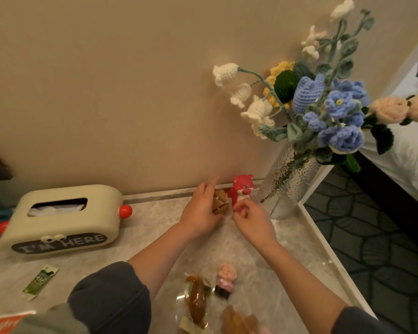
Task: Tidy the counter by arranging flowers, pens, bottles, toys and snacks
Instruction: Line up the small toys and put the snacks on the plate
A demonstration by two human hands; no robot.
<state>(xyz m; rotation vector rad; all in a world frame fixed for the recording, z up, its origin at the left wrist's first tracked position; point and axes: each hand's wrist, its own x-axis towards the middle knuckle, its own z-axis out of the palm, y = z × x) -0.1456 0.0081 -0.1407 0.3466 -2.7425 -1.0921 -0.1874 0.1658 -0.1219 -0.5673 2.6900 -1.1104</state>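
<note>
Left hand (199,209) touches wooden toy (219,205), right hand (252,219) pinches upright bear (242,189).

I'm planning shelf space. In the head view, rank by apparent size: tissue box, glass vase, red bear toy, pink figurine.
1. tissue box
2. glass vase
3. red bear toy and pink figurine: these look alike, and the figurine sits nearer the camera, so unranked.

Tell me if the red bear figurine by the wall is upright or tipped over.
Upright: the red bear figurine stands head up on the marble counter beside the glass vase.
</note>
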